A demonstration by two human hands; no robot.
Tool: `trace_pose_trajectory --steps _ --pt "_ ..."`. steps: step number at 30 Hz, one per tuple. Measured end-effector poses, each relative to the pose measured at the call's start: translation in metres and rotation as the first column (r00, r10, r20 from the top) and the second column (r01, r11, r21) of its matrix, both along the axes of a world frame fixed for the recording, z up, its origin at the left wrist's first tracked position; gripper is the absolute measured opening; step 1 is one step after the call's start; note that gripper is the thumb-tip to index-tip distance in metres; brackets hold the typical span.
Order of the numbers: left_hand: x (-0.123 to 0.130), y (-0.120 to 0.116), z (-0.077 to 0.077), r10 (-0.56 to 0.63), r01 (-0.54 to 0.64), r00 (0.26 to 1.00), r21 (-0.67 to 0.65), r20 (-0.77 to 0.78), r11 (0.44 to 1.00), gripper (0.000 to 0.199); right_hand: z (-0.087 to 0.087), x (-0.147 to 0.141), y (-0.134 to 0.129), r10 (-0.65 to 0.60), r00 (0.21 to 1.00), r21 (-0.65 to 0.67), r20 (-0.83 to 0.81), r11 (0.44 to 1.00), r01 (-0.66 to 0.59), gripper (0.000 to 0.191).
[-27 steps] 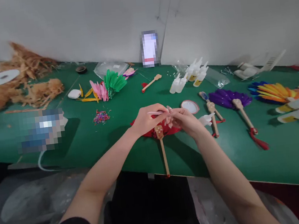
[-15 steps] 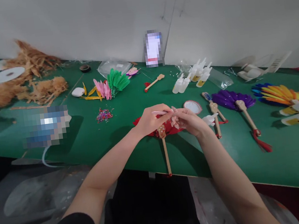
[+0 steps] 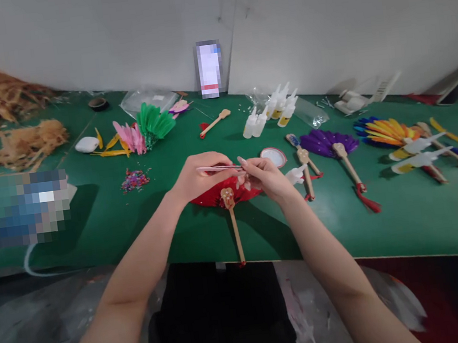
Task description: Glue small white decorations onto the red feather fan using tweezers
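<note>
My left hand (image 3: 200, 178) is closed around slim tweezers (image 3: 220, 168), which lie nearly level and point to the right. At their tip, the thumb and fingers of my right hand (image 3: 263, 175) are pinched together; whatever sits between them is too small to make out. Below both hands lies a red feather fan (image 3: 205, 196), partly covered by them. Its wooden handle (image 3: 237, 234) points toward me, and small pale beads dot the handle's head. A round white lid with a red rim (image 3: 273, 157) is just beyond my right hand.
Colourful sequins (image 3: 134, 180) lie left of my hands. Farther back are green feathers (image 3: 155, 124), a bare wooden handle (image 3: 217, 122) and several glue bottles (image 3: 283, 106). To the right lie a purple feather fan (image 3: 329, 142) and a yellow-blue fan (image 3: 386, 131). A phone (image 3: 210, 68) leans on the wall.
The view has turned right, so the table's things sit farther left. My hands have drawn slightly apart, and more of the tweezers shows between them. The red fan stays beneath.
</note>
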State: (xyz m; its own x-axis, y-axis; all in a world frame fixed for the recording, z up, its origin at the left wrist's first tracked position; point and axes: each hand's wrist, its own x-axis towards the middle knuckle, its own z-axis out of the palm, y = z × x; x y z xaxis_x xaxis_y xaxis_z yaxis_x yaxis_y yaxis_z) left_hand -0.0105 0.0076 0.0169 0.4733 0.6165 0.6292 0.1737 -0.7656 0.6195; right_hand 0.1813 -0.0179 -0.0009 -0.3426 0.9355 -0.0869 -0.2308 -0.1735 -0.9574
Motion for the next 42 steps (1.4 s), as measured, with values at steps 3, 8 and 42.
trace_pose_trajectory --steps 3,8,42 --pt "0.003 0.0 0.003 -0.025 0.025 1.0 -0.007 0.006 1.0 0.018 0.001 0.002 0.0 0.013 1.0 0.022 -0.026 1.0 -0.012 0.045" --pt "0.008 -0.003 0.01 -0.036 0.035 0.998 0.023 0.043 0.999 0.021 0.002 0.003 -0.001 0.054 0.996 0.064 -0.068 0.997 -0.05 0.046" --pt "0.009 -0.012 0.011 -0.041 0.04 0.999 0.096 0.015 0.995 0.018 0.006 0.007 -0.003 0.126 0.988 0.11 -0.09 0.987 -0.116 0.046"
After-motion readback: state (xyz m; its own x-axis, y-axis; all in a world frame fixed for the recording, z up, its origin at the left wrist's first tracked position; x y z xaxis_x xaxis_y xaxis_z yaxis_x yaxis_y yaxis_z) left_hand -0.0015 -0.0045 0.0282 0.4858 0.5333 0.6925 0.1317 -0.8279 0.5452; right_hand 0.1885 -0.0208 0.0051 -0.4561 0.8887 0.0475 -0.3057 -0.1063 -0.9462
